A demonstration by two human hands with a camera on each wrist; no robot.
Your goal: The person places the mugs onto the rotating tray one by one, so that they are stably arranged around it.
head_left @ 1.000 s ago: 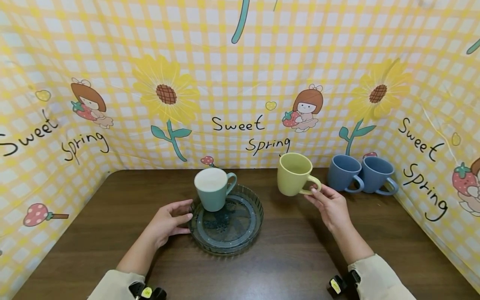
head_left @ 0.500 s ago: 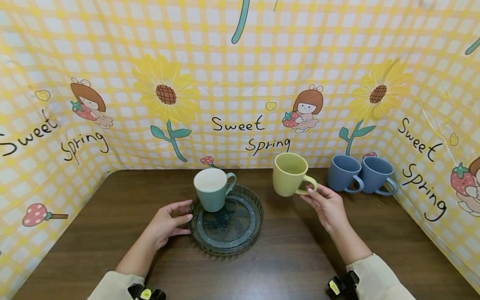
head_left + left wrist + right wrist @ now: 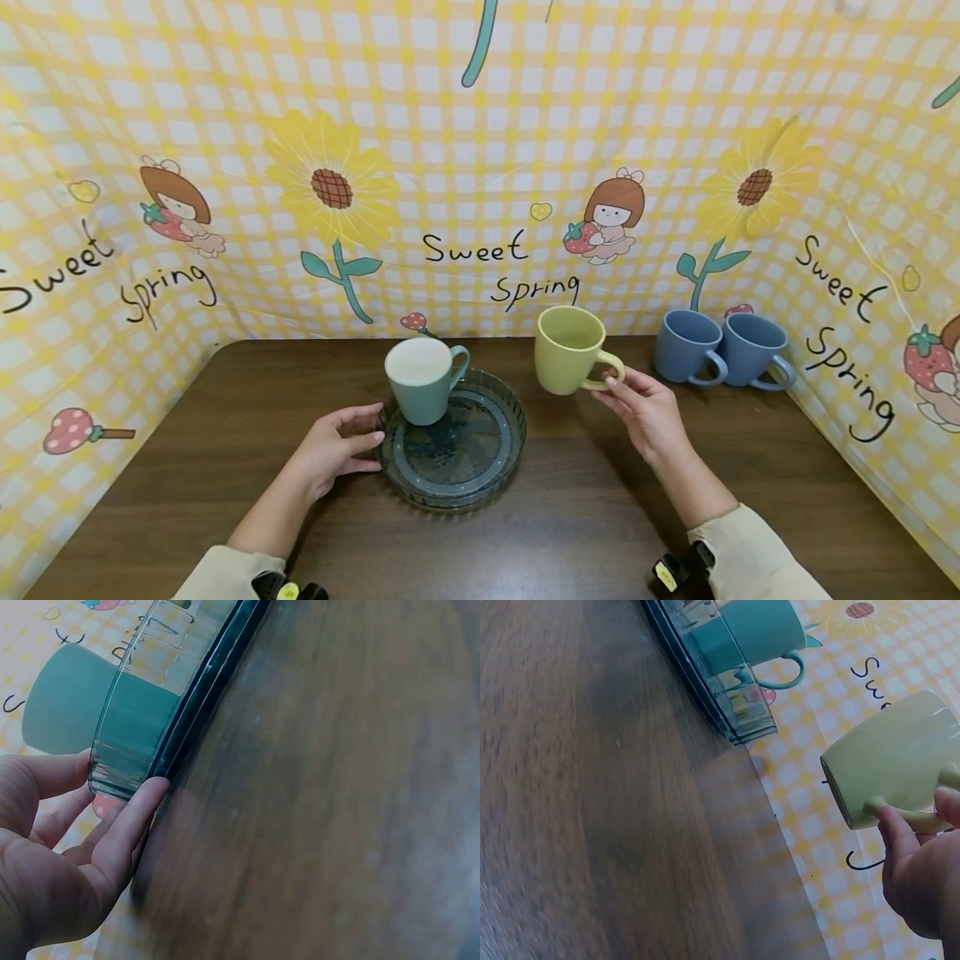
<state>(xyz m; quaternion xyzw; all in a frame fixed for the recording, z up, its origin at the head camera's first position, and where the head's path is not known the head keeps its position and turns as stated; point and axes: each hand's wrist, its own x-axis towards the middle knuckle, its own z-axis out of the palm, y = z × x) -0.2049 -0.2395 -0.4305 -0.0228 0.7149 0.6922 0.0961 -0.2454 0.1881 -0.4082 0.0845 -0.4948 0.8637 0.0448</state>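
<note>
A round, dark clear glass tray (image 3: 517,433) with a ribbed wall lies on the table. On its left back part a teal mug (image 3: 422,390) with a white inside stands upright, handle to the right. My left hand (image 3: 333,446) grips the tray's left side, with fingertips at the rim and wall in the left wrist view. To the right of the tray, my right hand (image 3: 648,412) pinches the handle of a yellow-green mug (image 3: 562,354). The right wrist view has that mug (image 3: 892,761) raised off the table, its base clear of the wood.
Two blue mugs (image 3: 686,346) stand side by side at the back right, handles to the right. A yellow checked cloth (image 3: 465,167) with printed flowers and figures hangs behind and along both sides of the brown wooden table (image 3: 480,567).
My right hand has carried the yellow-green mug a little to the left, toward the tray. The left hand, the tray and the teal mug stay nearly where they were.
</note>
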